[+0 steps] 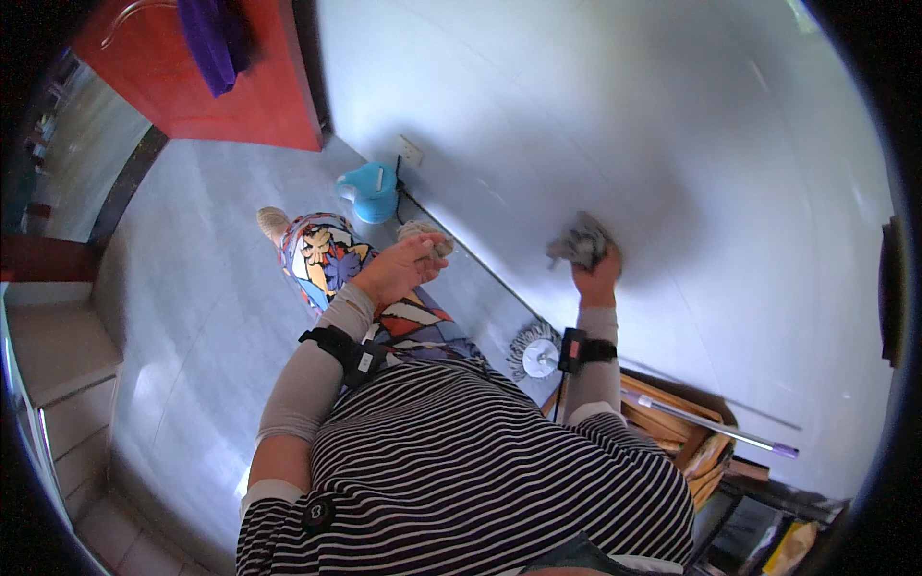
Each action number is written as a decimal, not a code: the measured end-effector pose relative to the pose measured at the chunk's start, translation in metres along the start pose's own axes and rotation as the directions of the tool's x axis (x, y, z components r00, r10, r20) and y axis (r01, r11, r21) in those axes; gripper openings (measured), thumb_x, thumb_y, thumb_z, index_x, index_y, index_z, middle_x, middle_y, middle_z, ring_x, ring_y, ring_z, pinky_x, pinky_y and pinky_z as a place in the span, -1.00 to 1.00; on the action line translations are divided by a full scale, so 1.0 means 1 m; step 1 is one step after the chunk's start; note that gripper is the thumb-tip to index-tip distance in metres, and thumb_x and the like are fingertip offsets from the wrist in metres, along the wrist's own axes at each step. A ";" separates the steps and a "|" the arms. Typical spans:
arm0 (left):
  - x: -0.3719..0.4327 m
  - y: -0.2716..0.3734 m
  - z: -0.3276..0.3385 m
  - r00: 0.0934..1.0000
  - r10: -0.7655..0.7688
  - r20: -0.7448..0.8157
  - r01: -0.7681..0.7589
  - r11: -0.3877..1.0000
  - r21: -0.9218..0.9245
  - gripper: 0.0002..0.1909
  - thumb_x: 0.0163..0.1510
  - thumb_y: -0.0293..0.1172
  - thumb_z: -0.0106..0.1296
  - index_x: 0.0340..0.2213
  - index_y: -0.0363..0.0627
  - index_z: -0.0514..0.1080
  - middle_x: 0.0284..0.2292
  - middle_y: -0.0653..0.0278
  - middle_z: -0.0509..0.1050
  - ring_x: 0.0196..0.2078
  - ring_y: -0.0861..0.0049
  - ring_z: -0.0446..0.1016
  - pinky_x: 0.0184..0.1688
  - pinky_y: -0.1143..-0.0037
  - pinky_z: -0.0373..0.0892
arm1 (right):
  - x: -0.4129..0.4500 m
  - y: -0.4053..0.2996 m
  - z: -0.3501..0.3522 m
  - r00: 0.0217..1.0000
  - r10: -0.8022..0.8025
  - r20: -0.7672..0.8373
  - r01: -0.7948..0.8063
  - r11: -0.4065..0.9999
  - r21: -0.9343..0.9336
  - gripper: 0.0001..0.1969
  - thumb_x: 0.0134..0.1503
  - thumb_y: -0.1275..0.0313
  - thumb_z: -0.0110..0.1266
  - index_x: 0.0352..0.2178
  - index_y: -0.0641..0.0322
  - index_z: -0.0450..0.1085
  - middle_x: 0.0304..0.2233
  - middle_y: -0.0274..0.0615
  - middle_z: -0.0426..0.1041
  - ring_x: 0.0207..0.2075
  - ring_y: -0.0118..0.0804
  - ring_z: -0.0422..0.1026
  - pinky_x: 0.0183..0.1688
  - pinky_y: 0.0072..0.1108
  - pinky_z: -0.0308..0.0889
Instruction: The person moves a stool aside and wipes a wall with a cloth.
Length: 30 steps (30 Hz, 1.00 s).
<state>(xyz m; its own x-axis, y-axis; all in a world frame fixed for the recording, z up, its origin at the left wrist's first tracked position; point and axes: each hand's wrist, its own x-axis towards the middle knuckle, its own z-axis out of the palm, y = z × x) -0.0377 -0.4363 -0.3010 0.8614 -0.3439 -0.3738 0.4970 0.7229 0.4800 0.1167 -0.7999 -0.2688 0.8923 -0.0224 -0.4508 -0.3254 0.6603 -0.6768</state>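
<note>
My right hand [601, 277] grips a crumpled grey cloth [582, 241] at the pale, glossy wall [684, 180]. The cloth is slightly blurred, and most of my fingers are hidden behind it. My left hand [407, 268] hangs in front of my patterned trousers [335, 252], its fingers loosely bent with nothing visible in them. Just past those fingertips, lower down, is one of my beige knit shoes [421, 230]. Both forearms wear light sleeves and black strapped devices.
A turquoise plastic container [373, 193] stands on the floor by a wall socket [410, 151], a dark cord beside it. The round mop head [540, 358], its pole [720, 425] and a wooden rack [670, 425] are right. A red door [245, 93] holds purple cloth [212, 47]. Steps [61, 345] rise left.
</note>
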 end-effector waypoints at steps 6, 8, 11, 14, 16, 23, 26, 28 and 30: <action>-0.003 0.004 0.006 1.000 -0.017 -0.023 0.016 0.999 -0.036 -0.67 0.23 -0.31 -0.18 0.02 -0.03 0.26 -0.11 0.36 0.34 -0.08 0.47 0.38 -0.12 0.53 0.33 | 0.058 0.076 0.152 0.885 0.341 0.318 -0.317 0.940 -0.126 -0.63 0.21 0.34 -0.29 -0.06 0.33 0.30 -0.21 -0.06 0.44 -0.17 -0.13 0.43 -0.07 -0.32 0.37; -0.001 0.005 0.010 1.000 -0.016 -0.005 0.016 0.999 -0.035 -0.62 0.22 -0.26 -0.13 0.04 -0.07 0.24 -0.07 0.30 0.31 -0.05 0.44 0.34 -0.05 0.50 0.31 | 0.093 0.102 0.171 0.792 0.400 0.461 -0.367 0.916 -0.163 -0.65 0.22 0.35 -0.26 -0.08 0.32 0.32 -0.22 -0.08 0.44 -0.19 -0.20 0.43 -0.10 -0.41 0.38; 0.000 0.005 0.008 1.000 -0.009 -0.004 0.009 1.000 -0.029 -0.56 0.20 -0.21 -0.08 0.06 -0.09 0.23 -0.04 0.25 0.29 -0.03 0.40 0.30 0.03 0.46 0.28 | 0.103 0.130 0.192 0.748 0.193 0.635 0.115 0.905 -0.410 -0.68 0.22 0.36 -0.23 -0.09 0.32 0.32 -0.22 -0.10 0.44 -0.19 -0.24 0.43 -0.11 -0.46 0.38; 0.000 0.006 0.009 1.000 -0.010 -0.001 0.010 1.000 -0.015 -0.57 0.21 -0.21 -0.09 0.05 -0.08 0.23 -0.04 0.26 0.29 -0.03 0.41 0.31 0.04 0.46 0.27 | 0.102 0.126 0.194 0.801 0.355 0.482 -0.246 0.929 -0.274 -0.70 0.21 0.41 -0.17 -0.08 0.32 0.31 -0.20 -0.13 0.43 -0.16 -0.28 0.43 -0.08 -0.48 0.37; -0.003 0.006 0.006 1.000 -0.001 -0.002 0.001 1.000 -0.019 -0.58 0.21 -0.21 -0.10 0.05 -0.08 0.23 -0.05 0.26 0.30 -0.03 0.41 0.32 0.04 0.46 0.26 | 0.087 0.116 0.175 0.816 0.322 0.480 -0.212 0.940 -0.269 -0.70 0.20 0.43 -0.17 -0.07 0.31 0.31 -0.19 -0.14 0.43 -0.16 -0.28 0.42 -0.07 -0.49 0.37; -0.002 0.003 0.000 1.000 0.011 0.011 -0.011 1.000 0.000 -0.61 0.22 -0.23 -0.13 0.05 -0.06 0.23 -0.04 0.28 0.30 -0.04 0.42 0.32 0.03 0.46 0.28 | 0.021 -0.001 -0.011 0.948 0.151 0.280 -0.133 0.988 -0.083 -0.63 0.19 0.35 -0.19 -0.03 0.33 0.28 -0.08 -0.07 0.39 -0.06 -0.17 0.39 0.03 -0.39 0.32; 0.004 0.003 0.008 0.999 -0.021 0.034 0.020 1.000 0.008 -0.63 0.23 -0.24 -0.14 0.04 -0.05 0.24 -0.04 0.29 0.30 -0.04 0.43 0.32 0.03 0.46 0.28 | 0.003 -0.049 -0.110 0.994 -0.108 0.016 0.109 0.979 -0.170 -0.65 0.17 0.34 -0.22 -0.09 0.32 0.33 -0.10 -0.07 0.41 -0.06 -0.15 0.40 0.02 -0.35 0.34; 0.001 0.003 0.006 0.999 -0.033 0.005 0.033 0.999 0.003 -0.64 0.24 -0.24 -0.15 0.03 -0.05 0.25 -0.04 0.28 0.30 -0.04 0.44 0.32 0.03 0.47 0.28 | -0.019 -0.063 -0.127 0.985 -0.154 -0.081 0.147 0.985 -0.089 -0.63 0.16 0.30 -0.21 -0.11 0.30 0.35 -0.12 -0.06 0.43 -0.07 -0.14 0.41 0.01 -0.32 0.35; 0.002 0.004 0.007 0.999 -0.037 0.008 0.037 0.999 0.026 -0.65 0.24 -0.26 -0.16 0.03 -0.05 0.25 -0.05 0.28 0.30 -0.05 0.44 0.32 0.03 0.48 0.29 | -0.030 -0.079 -0.151 0.963 -0.202 -0.181 0.190 0.978 -0.082 -0.60 0.15 0.23 -0.23 -0.14 0.26 0.38 -0.16 -0.08 0.46 -0.10 -0.11 0.43 0.01 -0.29 0.35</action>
<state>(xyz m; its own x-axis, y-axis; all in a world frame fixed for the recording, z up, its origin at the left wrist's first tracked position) -0.0335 -0.4383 -0.2937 0.8432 -0.3754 -0.3849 0.5310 0.6939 0.4864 0.0685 -0.9648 -0.2904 0.8682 -0.2907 -0.4021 -0.1743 0.5801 -0.7957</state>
